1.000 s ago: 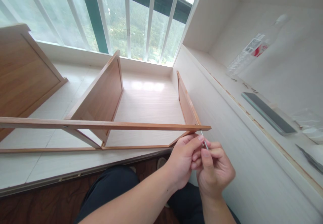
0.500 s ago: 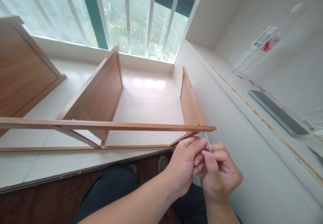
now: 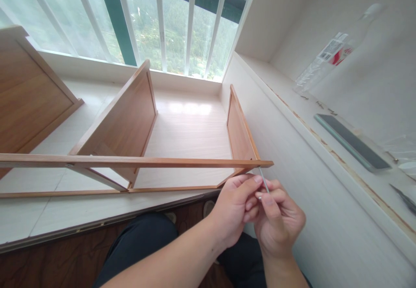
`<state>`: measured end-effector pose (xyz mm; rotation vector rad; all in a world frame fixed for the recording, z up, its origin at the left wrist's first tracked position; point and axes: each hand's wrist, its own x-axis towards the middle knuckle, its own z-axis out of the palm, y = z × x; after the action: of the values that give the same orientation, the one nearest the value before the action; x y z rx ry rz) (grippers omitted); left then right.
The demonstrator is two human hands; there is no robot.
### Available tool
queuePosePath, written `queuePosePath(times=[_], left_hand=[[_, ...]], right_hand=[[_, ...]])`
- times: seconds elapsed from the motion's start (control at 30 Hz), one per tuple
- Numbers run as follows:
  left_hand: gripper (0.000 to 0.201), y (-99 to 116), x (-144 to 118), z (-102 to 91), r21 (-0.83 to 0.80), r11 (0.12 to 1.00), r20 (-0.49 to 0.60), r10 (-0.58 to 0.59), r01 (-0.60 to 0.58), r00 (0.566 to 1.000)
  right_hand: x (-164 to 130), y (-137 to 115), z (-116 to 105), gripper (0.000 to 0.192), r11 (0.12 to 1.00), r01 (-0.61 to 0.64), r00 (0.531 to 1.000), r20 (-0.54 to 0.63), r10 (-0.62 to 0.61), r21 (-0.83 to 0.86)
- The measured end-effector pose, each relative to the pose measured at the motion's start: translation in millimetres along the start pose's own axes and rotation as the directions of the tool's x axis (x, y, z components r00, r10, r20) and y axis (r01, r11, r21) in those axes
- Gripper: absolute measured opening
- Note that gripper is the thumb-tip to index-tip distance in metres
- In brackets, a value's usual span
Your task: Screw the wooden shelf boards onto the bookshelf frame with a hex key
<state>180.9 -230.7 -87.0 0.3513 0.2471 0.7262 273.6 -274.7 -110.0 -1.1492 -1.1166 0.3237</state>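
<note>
thin metal key (image 3: 264, 184) pinched between both hands' fingers (image 3: 261, 199) — tip at wooden rail (image 3: 162, 162)

Little changes apart from small shifts of the view and the hands. Against half a second ago, the right end of the wooden rail (image 3: 136, 162) sits slightly further left and a touch higher in the frame, now ending right of centre. The thin metal tool (image 3: 264, 185) moves with it, its tip at the rail's end. Both hands drift left with it: the left hand (image 3: 235, 208) and right hand (image 3: 279, 223) pinch the tool lower centre-right, close together. The plastic bottle (image 3: 334, 54) at upper right and the dark flat slab (image 3: 352, 142) on the right-hand shelf slide slightly left and down.
</note>
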Motion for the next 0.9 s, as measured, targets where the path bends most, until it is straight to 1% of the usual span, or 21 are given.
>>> queuePosePath(times=[0.2,0.4,0.5,0.7,0.9], left_hand=[[0.031,1.4,0.1,-1.0,0.021,1.0,0.006,0.0,0.0,1.0],[0.027,2.1,1.9,0.1,0.029,0.999,0.017,0.015,-0.016,1.0],[0.028,2.1,2.0,0.7,0.028,0.999,0.003,0.014,-0.014,1.0],[0.029,2.2,2.1,0.3,0.046,0.999,-0.026,0.009,-0.008,1.0],[0.029,3.1,1.4,0.6,0.067,0.998,-0.046,0.012,-0.009,0.999]], right_hand=[[-1.1,-0.9,-1.4,0.023,0.999,-0.04,0.999,0.012,0.04,0.021],[-0.5,-5.0,2.9,0.025,0.986,-0.082,0.997,0.018,0.08,0.144],[-1.0,-5.1,4.6,0.024,0.986,-0.08,0.997,0.01,0.079,0.143],[-1.7,-4.0,5.3,0.012,0.986,-0.117,0.992,0.056,0.111,0.117],[-3.2,-1.3,2.9,0.012,0.982,-0.123,0.99,0.086,0.111,0.144]])
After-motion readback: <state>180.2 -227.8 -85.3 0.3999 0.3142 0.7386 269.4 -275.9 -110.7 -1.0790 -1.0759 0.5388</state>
